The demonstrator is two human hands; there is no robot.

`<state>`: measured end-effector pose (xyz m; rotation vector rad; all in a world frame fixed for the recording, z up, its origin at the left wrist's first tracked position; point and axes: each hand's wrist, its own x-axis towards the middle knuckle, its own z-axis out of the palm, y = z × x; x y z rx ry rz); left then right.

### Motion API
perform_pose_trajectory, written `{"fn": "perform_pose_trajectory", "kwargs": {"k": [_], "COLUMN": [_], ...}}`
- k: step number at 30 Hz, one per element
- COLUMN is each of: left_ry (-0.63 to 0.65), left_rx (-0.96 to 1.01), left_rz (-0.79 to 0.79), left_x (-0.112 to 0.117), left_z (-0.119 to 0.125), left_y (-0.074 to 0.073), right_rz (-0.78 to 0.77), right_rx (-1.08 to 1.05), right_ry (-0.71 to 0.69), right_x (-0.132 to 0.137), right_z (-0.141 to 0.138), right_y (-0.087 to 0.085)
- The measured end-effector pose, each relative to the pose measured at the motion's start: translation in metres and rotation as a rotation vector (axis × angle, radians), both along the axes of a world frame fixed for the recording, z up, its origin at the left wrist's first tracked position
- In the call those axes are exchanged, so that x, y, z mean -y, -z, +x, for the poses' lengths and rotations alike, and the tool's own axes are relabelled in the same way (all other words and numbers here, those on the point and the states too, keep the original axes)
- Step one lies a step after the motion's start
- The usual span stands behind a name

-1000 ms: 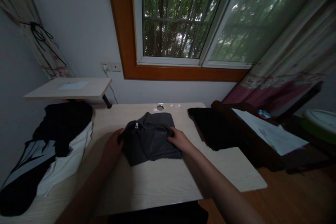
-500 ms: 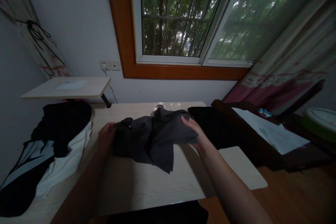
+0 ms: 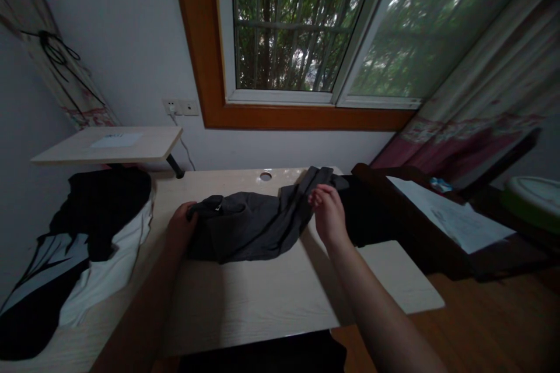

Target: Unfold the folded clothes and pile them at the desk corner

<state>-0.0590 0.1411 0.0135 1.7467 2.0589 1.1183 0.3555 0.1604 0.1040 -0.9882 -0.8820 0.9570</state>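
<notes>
A dark grey garment, apparently trousers point(image 3: 251, 227), lies stretched and creased across the pale wooden desk point(image 3: 262, 303). At its left end, a small light fastening or tag shows near the upper edge. My left hand point(image 3: 181, 227) is closed on this end, thumb and fingers gripping the cloth. Over the right part, my right hand point(image 3: 328, 213) hovers with its fingers curled in, and no cloth shows between them. Behind that hand, the far end of the garment runs up toward the back edge of the desk.
Black and white clothes point(image 3: 105, 215) are heaped at the left, partly beneath a raised shelf point(image 3: 109, 148). Dark cloth point(image 3: 367, 215) lies at the right beside a dark wooden piece of furniture with papers point(image 3: 441, 215). A cable hole point(image 3: 265, 176) shows near the back edge.
The garment's right part has swung up and right, away from me, and its hanging corner now lies flatter. My right hand has let go and curled; my left hand keeps its grip.
</notes>
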Motion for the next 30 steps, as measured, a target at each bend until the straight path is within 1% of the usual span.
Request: {"fn": "perform_pose_trajectory", "kwargs": {"k": [2, 4, 5, 6, 8, 10, 12, 13, 14, 15, 16, 17, 19, 20, 21, 22, 23, 25, 27, 28, 29, 30], "left_ry": [0.006, 0.008, 0.010, 0.010, 0.014, 0.018, 0.015, 0.010, 0.005, 0.000, -0.002, -0.004, -0.005, -0.009, -0.015, -0.022, -0.028, -0.038, -0.043, -0.045, -0.050, -0.059], "left_rx": [-0.013, -0.032, -0.040, -0.045, -0.045, -0.041, -0.040, -0.037, -0.032, -0.027, -0.023, -0.021, -0.028, -0.029, -0.024, -0.013, -0.001, 0.014, 0.009, -0.005, -0.030, -0.068], "left_rz": [-0.006, -0.014, -0.020, -0.024, -0.027, -0.022, -0.024, -0.029, -0.035, -0.039, -0.042, -0.042, -0.037, -0.037, -0.040, -0.044, -0.048, -0.043, -0.003, 0.029, 0.065, 0.102], "left_x": [0.000, -0.001, 0.000, 0.000, 0.001, 0.002, 0.004, 0.004, 0.004, 0.004, 0.004, 0.004, 0.004, 0.004, 0.004, 0.004, 0.004, 0.004, 0.003, 0.003, 0.002, 0.002], "left_z": [0.000, 0.000, 0.000, 0.000, 0.001, 0.002, 0.003, 0.003, 0.004, 0.004, 0.004, 0.004, 0.003, 0.003, 0.002, 0.002, 0.001, 0.000, 0.000, -0.001, -0.001, -0.001], "left_y": [0.001, 0.002, 0.002, 0.002, 0.002, 0.001, -0.001, -0.002, -0.002, -0.003, -0.003, -0.004, -0.004, -0.004, -0.004, -0.003, -0.003, -0.003, -0.001, -0.001, 0.000, 0.000], "right_rz": [0.039, 0.161, 0.235, 0.301, 0.373, 0.365, 0.346, 0.346, 0.354, 0.366, 0.373, 0.367, 0.315, 0.278, 0.250, 0.233, 0.232, 0.265, 0.314, 0.334, 0.352, 0.367], "right_rx": [0.325, 0.675, 0.827, 0.959, 1.180, 1.342, 1.380, 1.343, 1.274, 1.181, 1.074, 0.957, 0.715, 0.604, 0.529, 0.487, 0.486, 0.574, 0.702, 0.765, 0.826, 0.889], "right_ry": [-0.280, -0.559, -0.666, -0.744, -0.834, -0.890, -0.921, -0.930, -0.921, -0.872, -0.763, -0.587, -0.127, 0.080, 0.194, 0.252, 0.265, 0.261, 0.265, 0.237, 0.170, 0.060], "right_x": [0.011, 0.020, 0.024, 0.027, 0.030, 0.030, 0.027, 0.023, 0.019, 0.013, 0.006, -0.003, -0.022, -0.031, -0.039, -0.045, -0.049, -0.049, -0.041, -0.035, -0.029, -0.023], "right_z": [-0.016, -0.033, -0.042, -0.049, -0.062, -0.071, -0.076, -0.077, -0.077, -0.076, -0.073, -0.068, -0.056, -0.049, -0.042, -0.036, -0.030, -0.021, -0.017, -0.016, -0.015, -0.015], "right_y": [0.003, 0.006, 0.007, 0.010, 0.015, 0.019, 0.019, 0.017, 0.013, 0.009, 0.005, 0.001, -0.006, -0.008, -0.008, -0.008, -0.006, -0.001, 0.005, 0.008, 0.011, 0.015]}}
